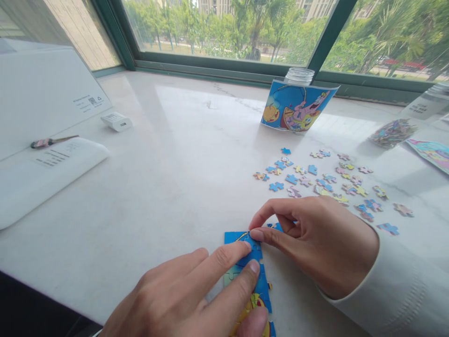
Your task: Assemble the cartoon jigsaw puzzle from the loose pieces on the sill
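At the near edge of the marble table (168, 154), my left hand (185, 299) lies flat, fingers extended, pressing the assembled puzzle section (254, 276). My right hand (315, 238) pinches a blue puzzle piece (275, 226) at that section's top edge; loose pieces (326, 182) lie scattered just beyond.

two hands (245, 267), two jars (299, 75)
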A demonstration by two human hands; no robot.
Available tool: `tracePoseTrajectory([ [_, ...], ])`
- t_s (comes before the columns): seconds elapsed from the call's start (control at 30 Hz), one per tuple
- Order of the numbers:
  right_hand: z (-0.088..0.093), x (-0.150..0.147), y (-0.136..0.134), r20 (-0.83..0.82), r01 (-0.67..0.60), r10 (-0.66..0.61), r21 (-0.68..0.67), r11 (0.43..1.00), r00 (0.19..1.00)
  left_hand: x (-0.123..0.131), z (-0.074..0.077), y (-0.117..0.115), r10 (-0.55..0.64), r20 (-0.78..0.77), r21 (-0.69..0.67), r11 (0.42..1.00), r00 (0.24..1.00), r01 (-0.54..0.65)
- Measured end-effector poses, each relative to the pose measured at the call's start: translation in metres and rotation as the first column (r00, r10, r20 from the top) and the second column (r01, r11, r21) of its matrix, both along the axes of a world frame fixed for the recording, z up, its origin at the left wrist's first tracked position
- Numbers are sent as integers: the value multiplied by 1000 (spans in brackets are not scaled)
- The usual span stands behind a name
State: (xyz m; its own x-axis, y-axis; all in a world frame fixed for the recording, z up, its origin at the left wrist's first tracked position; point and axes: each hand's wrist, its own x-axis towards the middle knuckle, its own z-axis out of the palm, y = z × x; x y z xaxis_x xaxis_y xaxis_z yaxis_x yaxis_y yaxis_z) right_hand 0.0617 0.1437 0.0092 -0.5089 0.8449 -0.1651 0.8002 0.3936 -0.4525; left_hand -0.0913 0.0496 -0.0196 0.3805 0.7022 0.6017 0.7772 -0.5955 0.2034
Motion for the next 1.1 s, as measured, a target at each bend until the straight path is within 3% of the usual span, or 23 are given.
tracePoseTrajectory([
  [0.4, 1, 1, -1, -91, -6, 7, 11, 1000, 996, -1, 6, 0, 11, 13, -43, 999, 1000, -10],
  [0.6, 4, 2, -4, 10, -5, 4, 42, 999, 1000, -6, -2, -9, -17, 3, -83, 996, 1000, 17],
  [0.73, 5, 4, -7, 74, 15, -24, 117, 993, 997, -6, -6, -13, 29, 57, -60, 998, 998, -26],
  [0.8, 5, 4, -8, 91, 23, -36, 140, 990, 995, -6, -7, -13, 2, -1, -48, 999, 1000, -2],
  [0.83, 5, 4, -8, 97, 29, -43, 145, 989, 994, -7, -7, -13, 61, -96, 27, 998, 994, -58],
  [0.87, 5, 4, -8, 101, 32, -47, 141, 989, 994, -7, -7, -13, -29, 5, -93, 995, 1000, 29],
  [0.9, 6, 3, -8, 104, 35, -49, 134, 990, 993, -7, -6, -13, 1, 38, -92, 996, 999, 2],
  [0.93, 6, 3, -7, 105, 38, -51, 123, 992, 993, -8, -6, -13, -29, -64, 36, 999, 998, 31],
  [0.97, 6, 2, -7, 103, 39, -50, 107, 993, 993, -8, -5, -13, -31, -6, -54, 998, 999, 31],
  [1.1, 6, 3, -4, 52, 58, -58, 8, 998, 997, -9, -6, -11, -63, -6, -68, 996, 998, 63],
])
